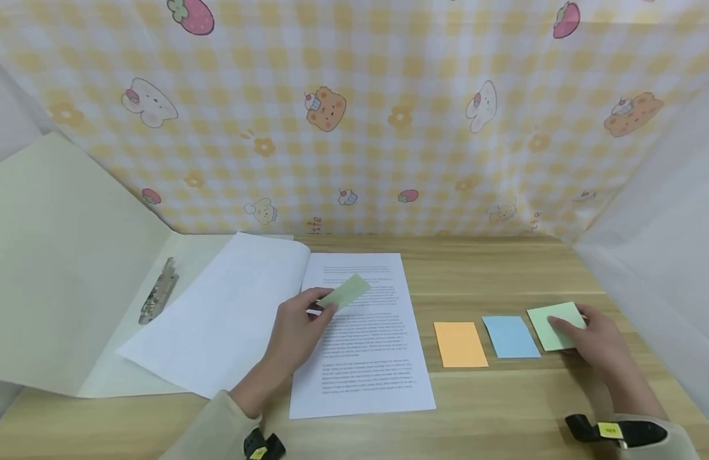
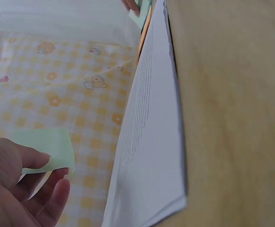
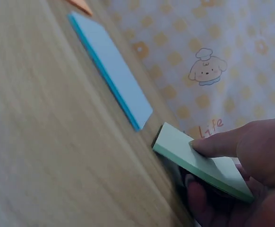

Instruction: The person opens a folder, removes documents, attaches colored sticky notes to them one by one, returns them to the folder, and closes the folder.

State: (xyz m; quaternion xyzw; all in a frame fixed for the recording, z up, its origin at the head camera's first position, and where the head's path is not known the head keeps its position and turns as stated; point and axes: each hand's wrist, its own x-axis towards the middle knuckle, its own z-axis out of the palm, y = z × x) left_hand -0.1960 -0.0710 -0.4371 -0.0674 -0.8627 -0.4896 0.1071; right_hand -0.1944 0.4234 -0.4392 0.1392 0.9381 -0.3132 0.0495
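Between thumb and fingers, my left hand (image 1: 299, 322) pinches a single green sticky note (image 1: 348, 291) above the printed page (image 1: 362, 358). The left wrist view shows this note (image 2: 57, 144) with its edge curving down past the thumb. At the right, my right hand (image 1: 598, 335) holds a green sticky note pad (image 1: 558, 326), thumb on top and fingers beneath. In the right wrist view the pad (image 3: 203, 163) is tilted, its near side lifted off the table. A blue sticky note pad (image 1: 511, 337) and an orange sticky note pad (image 1: 461, 345) lie to its left.
An open folder (image 1: 43, 275) with a metal clip (image 1: 160, 291) stands at the left, its cover raised. A turned-over white sheet (image 1: 227, 313) lies across it. Behind the wooden table (image 1: 481, 275) hangs a yellow checked cloth (image 1: 366, 166).
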